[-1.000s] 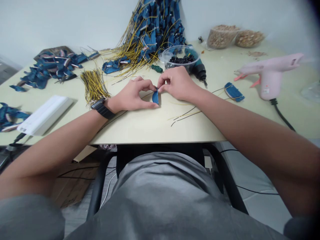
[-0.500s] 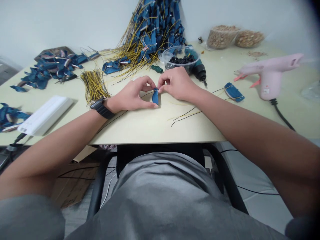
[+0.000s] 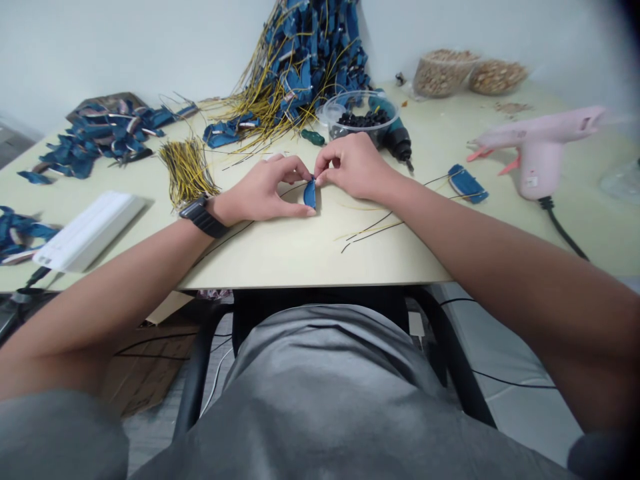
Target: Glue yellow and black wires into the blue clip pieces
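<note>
A small blue curved piece (image 3: 311,194) stands on edge on the beige table (image 3: 300,253), pinched between both hands. My left hand (image 3: 265,190), with a black watch on its wrist, grips the piece's lower side with thumb and fingers closed. My right hand (image 3: 353,167) pinches its top end, fingers curled. A thin yellow wire (image 3: 373,230) lies on the table just to the right of the piece.
A tall heap of blue pieces with yellow wires (image 3: 300,67) rises at the back. Nearby are a clear bowl of black bits (image 3: 363,117), a teal tool (image 3: 397,140), a pink glue gun (image 3: 540,150), a yellow wire bundle (image 3: 187,170), a white box (image 3: 90,227) and loose blue pieces (image 3: 100,133).
My left forefinger has curled slightly over the piece's top; the hands and the blue piece otherwise stay in the same place.
</note>
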Tool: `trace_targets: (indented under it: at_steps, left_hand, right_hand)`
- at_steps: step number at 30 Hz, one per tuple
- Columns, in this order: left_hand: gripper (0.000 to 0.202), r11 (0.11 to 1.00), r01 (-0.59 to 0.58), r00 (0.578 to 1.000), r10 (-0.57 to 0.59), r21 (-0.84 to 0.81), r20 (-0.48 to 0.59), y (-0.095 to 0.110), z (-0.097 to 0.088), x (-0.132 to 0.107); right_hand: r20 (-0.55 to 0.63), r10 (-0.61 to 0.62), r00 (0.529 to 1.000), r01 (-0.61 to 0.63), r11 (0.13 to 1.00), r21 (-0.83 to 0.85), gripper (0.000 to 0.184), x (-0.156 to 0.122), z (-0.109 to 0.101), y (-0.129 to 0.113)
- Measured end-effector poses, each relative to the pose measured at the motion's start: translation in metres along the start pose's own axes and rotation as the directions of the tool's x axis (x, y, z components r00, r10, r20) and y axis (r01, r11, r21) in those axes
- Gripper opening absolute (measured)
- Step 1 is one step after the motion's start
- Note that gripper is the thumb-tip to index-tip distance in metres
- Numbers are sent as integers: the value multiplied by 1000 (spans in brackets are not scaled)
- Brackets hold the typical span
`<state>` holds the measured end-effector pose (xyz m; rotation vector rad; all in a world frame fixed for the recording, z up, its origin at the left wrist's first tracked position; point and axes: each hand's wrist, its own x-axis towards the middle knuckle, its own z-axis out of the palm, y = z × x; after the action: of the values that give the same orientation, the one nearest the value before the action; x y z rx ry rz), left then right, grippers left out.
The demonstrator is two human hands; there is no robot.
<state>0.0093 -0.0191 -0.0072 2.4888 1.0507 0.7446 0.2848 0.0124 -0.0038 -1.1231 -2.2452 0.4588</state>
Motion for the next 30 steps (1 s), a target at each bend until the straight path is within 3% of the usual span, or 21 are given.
trace_targets:
  at_steps: [13,20,22,25,30]
  left_hand:
    - [87,1000,-10,1000,10,6,4,-2,-1,1]
    - [99,996,22,1000,-24,-82,-17,4,2,-1]
    - [100,998,36,999,-38,-55,-33,6,4,-2]
    - [96,998,64,997,-63,15,-47,10,6,-5]
    - [90,991,106,992,-99,87,-82,20,12,-7]
  right_hand:
    - [11,13,1000,-12,1000,-21,7,1,0,-1]
    - [17,15,1000,-14,998,-58,7,-3,-9,0]
    - [-7,19,1000,-20,996,-84,4,-4,-12,1]
    - [-25,32,999,-34,996,-84,16,-8,-13,-2]
    - [44,97,994,-94,993,-67,23,-16,-5,-24]
